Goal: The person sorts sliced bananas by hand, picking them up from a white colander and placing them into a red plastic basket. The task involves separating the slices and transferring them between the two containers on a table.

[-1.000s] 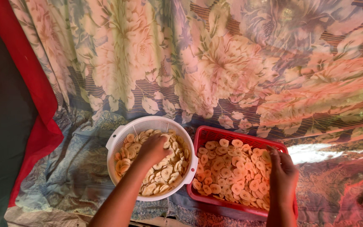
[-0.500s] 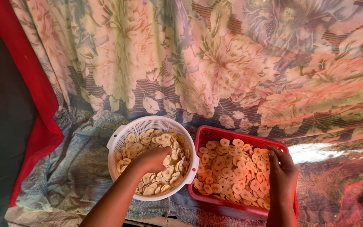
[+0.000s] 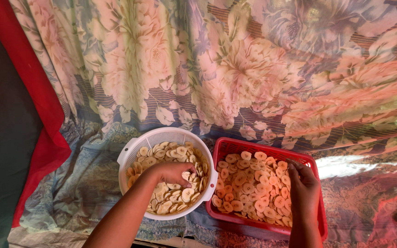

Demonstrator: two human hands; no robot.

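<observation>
- Slices of something pale yellow – banana or plantain by the look – fill the white round colander, the landmark for everything else.
- Left hand is down inside the colander, over its right half, fingers curled into the heap. It seems to be closing on a few slices, though the palm hides how many.
- A second ago that hand lay flatter and nearer the colander's middle; it has since slid toward the right rim and bunched up, which reads as gathering a handful.
- Just right of the colander, touching its rim, sits a red rectangular basket with a thinner layer of chips.
- Right hand rests on the basket's far side from the colander, fingers bent down onto the chips; whether it pinches any I cannot tell. It has barely moved across the three pictures.
- Judging by the fuller colander and the sparse basket, slices are being handled between the two, with plenty left in the colander.
- Behind both hangs a flowered cloth; left of the colander a red cloth runs down – a patterned sheet lies under everything.
</observation>
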